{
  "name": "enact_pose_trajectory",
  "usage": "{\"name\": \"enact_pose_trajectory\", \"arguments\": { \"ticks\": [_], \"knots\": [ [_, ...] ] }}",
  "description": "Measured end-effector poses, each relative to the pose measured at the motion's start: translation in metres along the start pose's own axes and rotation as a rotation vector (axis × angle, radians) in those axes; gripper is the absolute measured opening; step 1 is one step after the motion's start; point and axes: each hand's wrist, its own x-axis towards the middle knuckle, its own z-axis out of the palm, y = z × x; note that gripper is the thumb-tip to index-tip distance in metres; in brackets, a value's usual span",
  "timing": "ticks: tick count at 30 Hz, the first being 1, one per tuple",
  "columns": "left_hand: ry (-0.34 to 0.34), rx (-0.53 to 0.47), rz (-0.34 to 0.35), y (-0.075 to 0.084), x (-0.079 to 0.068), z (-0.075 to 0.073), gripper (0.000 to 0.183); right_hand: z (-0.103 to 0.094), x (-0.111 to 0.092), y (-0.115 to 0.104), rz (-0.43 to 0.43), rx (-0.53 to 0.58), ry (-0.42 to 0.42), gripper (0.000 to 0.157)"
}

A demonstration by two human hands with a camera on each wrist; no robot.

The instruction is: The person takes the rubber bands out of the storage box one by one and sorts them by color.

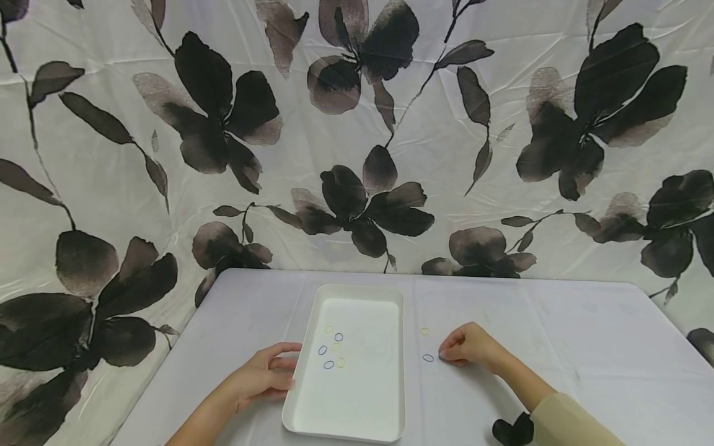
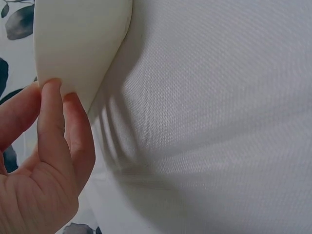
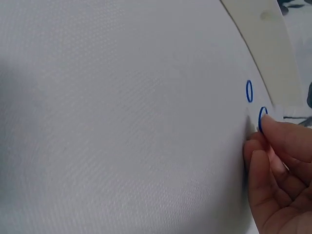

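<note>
In the head view a white rectangular tray [image 1: 368, 396] lies on the table, with three thin blue rings and three yellow ones inside, grouped toward its left. My left hand [image 1: 262, 378] is at the tray's left side. Its fingertips touch the outer wall, as the left wrist view shows on the tray [image 2: 78, 48]. Right of the tray my right hand [image 1: 471, 347] pinches a small blue ring [image 3: 260, 122] between thumb and finger. Another blue ring [image 1: 428, 361] lies on the cloth just left of that hand, and a yellow ring [image 1: 425, 328] lies beyond it.
A white cloth covers the table [image 1: 586, 347]. Behind it hangs a white curtain [image 1: 446, 161] printed with dark flowers. Close to the right sleeve [image 1: 574, 421] there is a black shape [image 1: 513, 429] near the front.
</note>
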Motion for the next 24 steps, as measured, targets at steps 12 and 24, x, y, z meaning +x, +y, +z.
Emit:
{"name": "enact_pose_trajectory", "arguments": {
  "ticks": [12,24],
  "knots": [
    [0.017,-0.004,-0.005,-0.001,-0.002,-0.002,0.071,0.006,0.002,-0.004,-0.024,-0.094,0.006,0.005],
    [0.002,-0.013,0.011,0.0,0.0,0.002,0.07,-0.002,0.0,-0.009,-0.028,-0.091,-0.022,0.006]
  ]
}}
